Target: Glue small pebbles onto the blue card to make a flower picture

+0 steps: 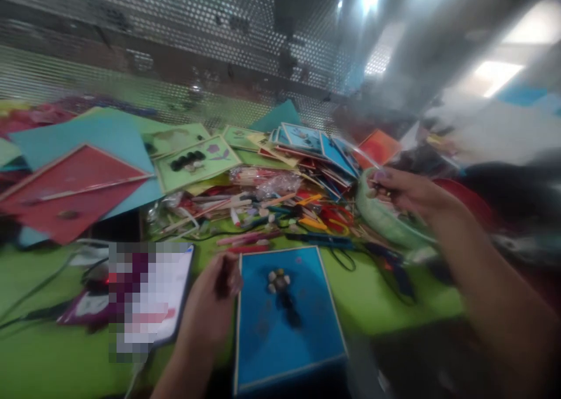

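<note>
A blue card (302,340) with a pale border lies at the front middle, bearing a small arrangement (280,282) of light and dark pebble-like pieces. My left hand (218,294) is at the card's left edge, its fingers curled; whether it grips anything is hidden by blur. Farther right and higher, my right hand (394,186) is over the rim of a pale green bowl (385,221), thumb and fingers pinched together. What sits between those fingertips is too small to make out.
A phone (175,294) lies left of the card, near cables. Behind are scattered pens and sticks (245,203), a dark glue gun (390,264), a red card (74,188), green cards (197,162) and stacked blue cards (302,137). A metal mesh (175,54) stands at the back.
</note>
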`<state>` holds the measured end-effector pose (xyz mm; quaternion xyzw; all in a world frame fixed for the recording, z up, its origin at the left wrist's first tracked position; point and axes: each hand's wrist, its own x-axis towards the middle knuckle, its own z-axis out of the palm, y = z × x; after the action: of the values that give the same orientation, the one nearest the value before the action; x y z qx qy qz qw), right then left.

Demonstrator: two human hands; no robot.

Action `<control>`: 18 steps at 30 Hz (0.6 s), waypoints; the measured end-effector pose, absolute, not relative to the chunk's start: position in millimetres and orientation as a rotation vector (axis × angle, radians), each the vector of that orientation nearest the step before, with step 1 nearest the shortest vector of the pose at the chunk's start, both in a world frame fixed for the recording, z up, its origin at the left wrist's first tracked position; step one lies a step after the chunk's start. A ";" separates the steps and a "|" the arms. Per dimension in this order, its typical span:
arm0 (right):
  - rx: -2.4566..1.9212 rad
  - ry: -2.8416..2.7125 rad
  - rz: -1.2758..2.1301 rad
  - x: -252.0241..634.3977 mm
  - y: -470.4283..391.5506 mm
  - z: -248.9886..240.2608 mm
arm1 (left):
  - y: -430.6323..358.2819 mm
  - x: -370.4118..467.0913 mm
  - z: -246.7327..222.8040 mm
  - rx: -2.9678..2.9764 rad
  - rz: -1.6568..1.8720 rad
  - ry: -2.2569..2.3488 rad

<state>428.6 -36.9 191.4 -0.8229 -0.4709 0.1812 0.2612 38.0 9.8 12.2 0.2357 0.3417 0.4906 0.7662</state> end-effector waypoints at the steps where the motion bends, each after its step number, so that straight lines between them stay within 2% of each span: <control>1: -2.141 -1.297 0.594 419.2 -28.5 188.4 | 9.1 38.5 12.1 0.521 1.072 0.721; 8: -1.637 -1.421 1.251 321.3 38.9 140.8 | 8.0 40.1 12.5 0.525 1.107 0.659; 13: -1.689 -1.665 1.221 261.5 74.2 96.9 | 8.0 40.9 10.2 0.525 1.120 0.654; 18: -1.760 -1.821 1.191 249.4 92.8 70.8 | 7.3 39.9 9.1 0.521 1.112 0.631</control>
<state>249.4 92.8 70.8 -0.6196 -0.6412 0.4193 0.1705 39.9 7.3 9.1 0.2405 0.2909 0.5130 0.7710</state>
